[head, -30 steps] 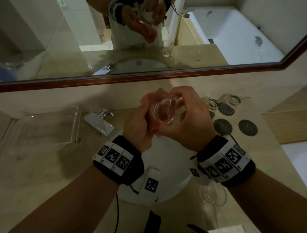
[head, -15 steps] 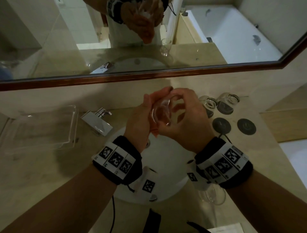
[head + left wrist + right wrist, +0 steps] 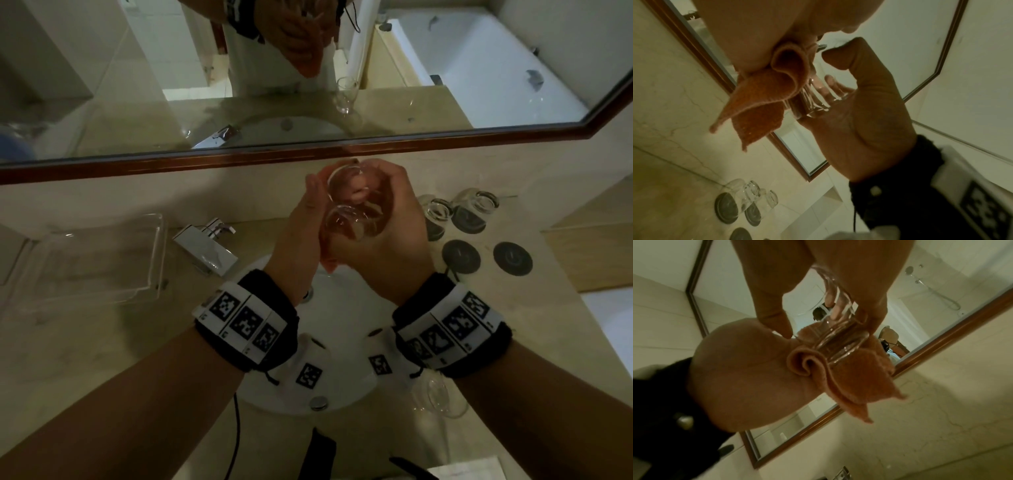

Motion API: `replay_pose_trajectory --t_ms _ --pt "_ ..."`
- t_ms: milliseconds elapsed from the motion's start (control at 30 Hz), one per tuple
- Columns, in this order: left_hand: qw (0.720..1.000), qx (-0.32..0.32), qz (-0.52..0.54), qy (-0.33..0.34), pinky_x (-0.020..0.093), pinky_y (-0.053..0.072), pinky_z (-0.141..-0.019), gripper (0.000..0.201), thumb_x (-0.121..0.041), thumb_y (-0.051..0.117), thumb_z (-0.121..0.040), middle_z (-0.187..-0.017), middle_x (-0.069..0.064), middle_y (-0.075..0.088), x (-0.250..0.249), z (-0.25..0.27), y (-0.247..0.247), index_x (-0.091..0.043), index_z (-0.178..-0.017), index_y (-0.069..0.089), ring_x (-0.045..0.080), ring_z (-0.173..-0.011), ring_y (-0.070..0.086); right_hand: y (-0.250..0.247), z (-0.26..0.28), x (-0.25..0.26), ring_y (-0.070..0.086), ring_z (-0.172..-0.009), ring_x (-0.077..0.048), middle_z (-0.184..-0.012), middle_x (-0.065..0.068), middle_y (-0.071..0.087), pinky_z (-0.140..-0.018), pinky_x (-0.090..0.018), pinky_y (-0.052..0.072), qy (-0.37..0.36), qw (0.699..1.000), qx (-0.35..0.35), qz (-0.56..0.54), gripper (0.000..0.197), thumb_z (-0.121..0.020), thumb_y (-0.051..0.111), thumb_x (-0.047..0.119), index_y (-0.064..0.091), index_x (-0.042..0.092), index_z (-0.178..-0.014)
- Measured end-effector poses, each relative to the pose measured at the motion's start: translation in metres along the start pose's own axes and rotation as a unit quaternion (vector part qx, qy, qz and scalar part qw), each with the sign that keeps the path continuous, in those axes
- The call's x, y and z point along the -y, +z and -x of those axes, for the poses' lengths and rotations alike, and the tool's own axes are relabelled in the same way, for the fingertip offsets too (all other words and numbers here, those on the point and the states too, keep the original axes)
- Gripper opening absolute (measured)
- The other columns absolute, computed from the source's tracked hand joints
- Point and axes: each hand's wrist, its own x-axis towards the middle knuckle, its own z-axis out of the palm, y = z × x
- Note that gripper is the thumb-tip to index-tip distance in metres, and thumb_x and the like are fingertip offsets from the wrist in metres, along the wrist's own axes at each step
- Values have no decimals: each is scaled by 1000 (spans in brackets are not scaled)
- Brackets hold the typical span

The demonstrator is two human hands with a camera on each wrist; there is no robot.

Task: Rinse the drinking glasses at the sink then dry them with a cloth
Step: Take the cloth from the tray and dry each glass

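Observation:
Both hands hold one clear drinking glass above the white sink basin. My left hand grips the glass from the left, thumb curled over its side. My right hand wraps the other side and presses an orange cloth against the bottom end of the glass. In the left wrist view a loose corner of the cloth hangs down. Inside the right palm the cloth is mostly hidden from the head view.
Two upturned glasses and two bare dark coasters sit at the back right. A stemmed glass stands under my right wrist. The chrome tap and a clear tray are to the left; the mirror is just behind.
Both hands have lifted the glass a little up and toward the mirror, and the glass has turned in the cloth. Both grips stay the same.

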Motion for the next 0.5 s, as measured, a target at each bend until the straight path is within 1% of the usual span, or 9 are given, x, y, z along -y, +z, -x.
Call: replay_pose_trajectory --t_ms 67,100,167,200,233,267,333,433,500 --pt "1000 -6 21 0 26 52 -52 67 -62 18 -97 -110 9 73 0 0 3 -22 -132 58 19 -82 71 2 0 2 70 -93 -2 -107 4 66 -73 -27 60 1 1000 4 -21 87 -67 87 0 36 18 -134" --pt "999 -2 35 2 28 49 -53 70 -63 16 -98 -110 12 71 0 0 3 -19 -136 56 24 -80 67 2 0 3 71 -88 -3 -105 3 65 -68 -31 61 2 999 11 -35 84 -71 86 0 31 17 -132" --pt "999 7 50 4 30 42 -57 77 -67 17 -95 -102 18 66 -1 0 1 -16 -142 51 26 -72 56 3 -2 3 71 -77 -7 -102 1 64 -60 -36 61 -2 999 24 -48 72 -78 83 6 28 15 -124" --pt "999 7 51 4 30 42 -57 80 -69 18 -93 -99 18 66 -1 -1 0 -14 -144 50 26 -70 55 3 -3 3 71 -78 -9 -103 -2 65 -61 -34 60 -2 999 26 -45 69 -78 83 13 28 15 -120" --pt "999 7 53 5 30 45 -57 82 -68 15 -93 -99 16 67 -2 0 -1 -12 -144 49 26 -72 60 4 -5 4 72 -83 -11 -105 -5 65 -66 -32 60 -1 999 26 -41 70 -77 84 23 28 15 -118" --pt "998 8 56 7 31 49 -59 83 -66 12 -94 -103 14 69 -4 0 -1 -11 -145 47 25 -80 65 5 -5 7 72 -90 -15 -110 -10 64 -73 -34 60 1 999 27 -41 73 -74 83 34 29 15 -119" --pt "997 8 69 14 35 55 -70 82 -62 6 -97 -118 15 69 -8 0 0 -9 -145 46 27 -101 69 6 -6 9 69 -104 -22 -122 -16 59 -86 -42 59 -4 999 22 -44 78 -70 79 47 34 14 -125" --pt "993 5 117 20 43 54 -91 78 -59 4 -100 -129 14 66 -13 0 3 -9 -146 43 31 -119 65 9 -5 11 63 -115 -18 -131 -8 50 -94 -41 56 -41 999 -8 -12 76 -76 73 50 45 16 -137" --pt "993 5 118 14 47 51 -96 75 -58 6 -101 -125 6 69 -13 0 7 -11 -147 41 27 -117 66 11 -3 11 61 -119 -16 -133 -5 53 -99 -39 53 -51 998 -26 2 83 -79 66 52 39 13 -147"
